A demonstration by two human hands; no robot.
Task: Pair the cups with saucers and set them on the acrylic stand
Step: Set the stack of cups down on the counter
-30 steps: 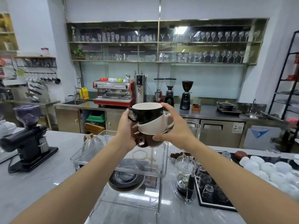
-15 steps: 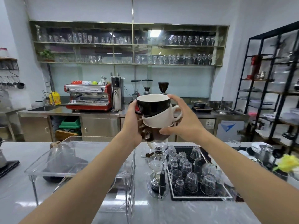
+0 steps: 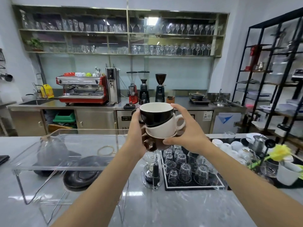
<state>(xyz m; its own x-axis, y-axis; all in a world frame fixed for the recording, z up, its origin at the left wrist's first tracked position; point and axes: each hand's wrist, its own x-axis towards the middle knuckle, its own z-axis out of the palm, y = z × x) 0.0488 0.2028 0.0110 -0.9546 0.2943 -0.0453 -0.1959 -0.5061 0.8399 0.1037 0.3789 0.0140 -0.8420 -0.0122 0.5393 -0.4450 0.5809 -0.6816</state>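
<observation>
Head view: a person stands at a grey marble counter [image 3: 188, 208] in a café and holds a nested stack of three cups in the air, out in front at about chest height. A black cup [image 3: 155, 114] with a pale inside sits on top, a white cup [image 3: 165, 128] in the middle, a brown cup [image 3: 156, 144] at the bottom. The left hand [image 3: 136, 136] wraps the stack's left side, fingers curled round the brown cup. The right hand [image 3: 188, 136] grasps the other side, thumb under the white cup and fingertips on the black cup's rim.

Below and to the left stands the clear acrylic stand [image 3: 68, 149], with no cups on it. A pile of dark saucers [image 3: 82, 175] lies beneath its top shelf. To the right are a glass siphon brewer [image 3: 151, 167] and a black mat of upturned glasses [image 3: 185, 167].

No cup is paired yet. The step in hand is probably carrying the stack to a place where it can be split. To do it well, keep the stack upright and supported from below, lower it onto bare counter beside the stand, well away from the siphon brewer, then lift the cups off singly.
</observation>
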